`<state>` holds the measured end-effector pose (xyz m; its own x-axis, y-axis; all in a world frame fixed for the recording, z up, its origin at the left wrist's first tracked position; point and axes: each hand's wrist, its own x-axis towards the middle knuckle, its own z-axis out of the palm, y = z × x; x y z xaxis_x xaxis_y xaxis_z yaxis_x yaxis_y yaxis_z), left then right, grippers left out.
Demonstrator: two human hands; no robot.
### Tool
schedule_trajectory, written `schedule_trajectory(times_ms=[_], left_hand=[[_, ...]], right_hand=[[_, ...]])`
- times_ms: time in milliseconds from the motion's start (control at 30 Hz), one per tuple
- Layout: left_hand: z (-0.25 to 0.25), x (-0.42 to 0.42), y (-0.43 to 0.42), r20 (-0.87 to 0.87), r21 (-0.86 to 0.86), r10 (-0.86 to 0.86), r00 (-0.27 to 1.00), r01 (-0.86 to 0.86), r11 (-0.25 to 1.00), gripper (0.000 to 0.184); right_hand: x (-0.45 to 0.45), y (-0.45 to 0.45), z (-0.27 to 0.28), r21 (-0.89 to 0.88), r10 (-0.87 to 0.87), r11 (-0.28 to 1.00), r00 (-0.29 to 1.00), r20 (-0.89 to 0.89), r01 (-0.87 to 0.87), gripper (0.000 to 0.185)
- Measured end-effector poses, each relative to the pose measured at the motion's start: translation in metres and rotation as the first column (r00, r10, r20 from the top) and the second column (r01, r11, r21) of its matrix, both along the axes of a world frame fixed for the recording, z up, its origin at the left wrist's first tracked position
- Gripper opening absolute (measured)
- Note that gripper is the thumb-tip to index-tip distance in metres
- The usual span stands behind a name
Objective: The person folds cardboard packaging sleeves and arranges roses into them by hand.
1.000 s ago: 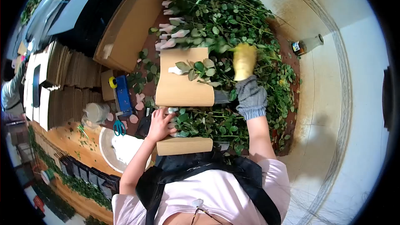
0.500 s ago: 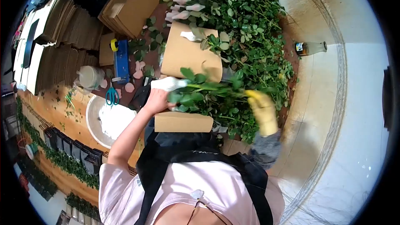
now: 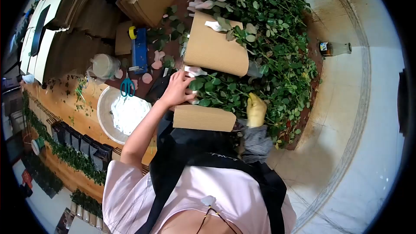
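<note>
My bare left hand (image 3: 177, 89) lies at the head end of a bunch of leafy roses (image 3: 221, 89), its fingers spread and touching the sleeved heads. A white-and-pink sleeved rose head (image 3: 195, 70) rests at its fingertips. My right hand (image 3: 256, 109), in a yellow glove with a grey striped cuff, is closed at the stem side of the bunch; leaves partly hide its fingertips. Corrugated cardboard (image 3: 204, 118) borders the bunch on the near side. Another corrugated sheet (image 3: 216, 45) lies beyond it, with a white-sleeved rose (image 3: 214, 26) on top.
Many more roses (image 3: 277, 30) cover the table's far and right parts. To the left are a white tub (image 3: 103, 115), teal scissors (image 3: 128, 87), a blue tape dispenser (image 3: 139, 51), a plastic container (image 3: 105, 66) and cardboard stacks (image 3: 82, 13). A glass bottle (image 3: 336, 48) stands at the right.
My right hand moved from the far roses to the near bunch. A sleeved rose, raised over the bunch half a second ago, now lies low on it. My left fingers have spread beside its head.
</note>
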<state>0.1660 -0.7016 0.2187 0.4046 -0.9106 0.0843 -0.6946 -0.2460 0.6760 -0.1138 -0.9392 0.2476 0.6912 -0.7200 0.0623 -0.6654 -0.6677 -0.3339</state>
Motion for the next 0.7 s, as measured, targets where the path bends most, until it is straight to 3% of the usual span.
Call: schedule_trajectory(times_ms=[33,100,133,167,233,300,333,367,400,433,500,567,633,700], left_hand=[[0.003,0.003,0.002,-0.056,-0.021,0.006,0.998,-0.007,1.0,0.058],[0.024,0.008,0.017,-0.054,-0.024,0.097,0.994,-0.099,0.995,0.055],[0.021,0.009,0.025,-0.145,-0.013,0.16,0.976,-0.163,0.986,0.052],[0.018,0.011,0.033,-0.228,0.006,0.221,0.948,-0.226,0.974,0.049],[0.011,0.011,0.041,-0.407,0.111,0.354,0.842,-0.339,0.934,0.027],[-0.005,0.005,0.04,-0.376,0.219,0.406,0.833,-0.346,0.912,0.024],[0.002,0.005,0.037,-0.394,0.348,0.363,0.844,-0.228,0.909,0.03],[0.01,0.006,0.03,-0.26,0.413,0.252,0.932,-0.129,0.902,0.033],[0.011,0.003,0.026,-0.41,0.422,0.357,0.839,-0.173,0.89,0.037],[0.015,0.001,0.025,-0.414,0.432,0.367,0.833,-0.176,0.885,0.039],[0.016,0.004,0.028,-0.43,0.398,0.293,0.854,-0.112,0.911,0.042],[0.007,0.006,0.028,-0.459,0.411,0.257,0.85,-0.053,0.91,0.046],[0.008,0.007,0.025,-0.447,0.395,0.222,0.866,-0.031,0.918,0.046],[0.019,0.007,0.023,-0.345,0.532,0.164,0.924,0.049,0.845,0.044]], right_hand=[[-0.005,-0.008,0.008,0.036,0.053,0.998,0.998,-0.043,-0.051,0.033],[0.004,-0.006,0.068,0.152,0.107,0.987,0.935,-0.337,-0.058,0.045],[0.014,-0.005,0.089,0.185,0.145,0.98,0.886,-0.44,-0.069,0.053],[0.031,0.002,0.109,0.188,0.222,0.97,0.871,-0.438,-0.153,0.052],[0.086,0.025,0.135,0.231,0.494,0.853,0.867,-0.064,-0.468,0.051],[0.149,0.056,0.127,0.22,0.679,0.604,0.64,0.36,-0.766,0.05],[0.168,0.074,0.114,0.23,0.699,0.525,0.57,0.432,-0.819,0.048],[0.187,0.084,0.108,0.186,0.745,0.495,0.525,0.412,-0.849,0.046],[0.195,0.087,0.089,0.159,0.801,0.472,0.497,0.334,-0.867,0.045],[0.196,0.085,0.072,0.127,0.848,0.45,0.468,0.25,-0.884,0.044],[0.186,0.077,0.067,0.331,0.866,0.427,0.486,0.12,-0.842,0.043],[0.183,0.076,0.089,0.427,0.831,0.555,0.468,-0.299,-0.714,0.035],[0.168,0.067,0.069,0.405,0.79,0.601,0.437,-0.431,-0.689,0.029],[0.166,0.068,0.045,0.465,0.768,0.608,0.33,-0.549,-0.644,0.035]])
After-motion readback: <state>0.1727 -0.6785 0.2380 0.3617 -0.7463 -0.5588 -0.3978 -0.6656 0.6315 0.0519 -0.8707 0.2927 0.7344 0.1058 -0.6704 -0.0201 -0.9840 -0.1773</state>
